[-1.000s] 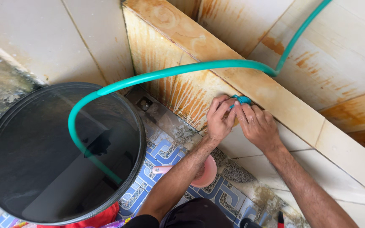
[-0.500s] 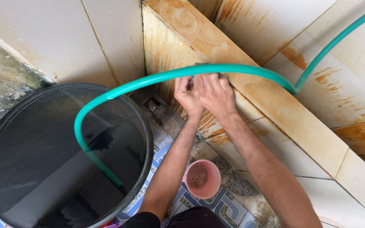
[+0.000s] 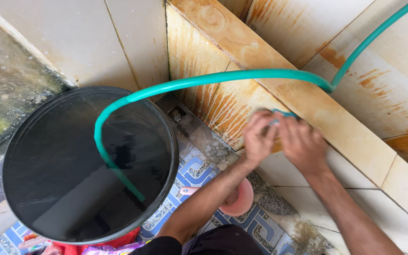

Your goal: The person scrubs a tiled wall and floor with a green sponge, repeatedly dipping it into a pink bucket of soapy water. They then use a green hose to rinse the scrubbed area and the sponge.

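— Now, item one?
— Small teal scrubbing cloth (image 3: 279, 114), soft and crumpled, only a sliver showing. It lies pressed against the top edge of the rust-stained beige tiled ledge (image 3: 355, 137), beneath the fingers of both hands.

— State of the hands?
— Left hand (image 3: 258, 137) and right hand (image 3: 303, 144) are side by side, fingers curled down over the cloth and clenched on it. Both are blurred.

— Change since the earlier picture?
— Half a second ago the two hands were higher up the ledge, right under the hose, and the cloth was hidden. They have since come down and to the right along the ledge, and the cloth's teal edge shows again. The view has shifted a little too.

— Surrounding items?
— Long teal rubber hose (image 3: 242, 75), arching over the ledge from upper right and dipping into the large round black tub of water (image 3: 166, 156) at left. Small pink plastic dipper (image 3: 242, 198) on the blue-and-white patterned floor tiles (image 3: 199, 172), under the left forearm. Square floor drain (image 3: 176, 114) in the corner, just beside the tub.

— Packages or labels?
— Bottom left edge, below the tub: a red item (image 3: 123, 238) and a pinkish-purple printed packet (image 3: 114, 249), partly cut off; the print cannot be made out.
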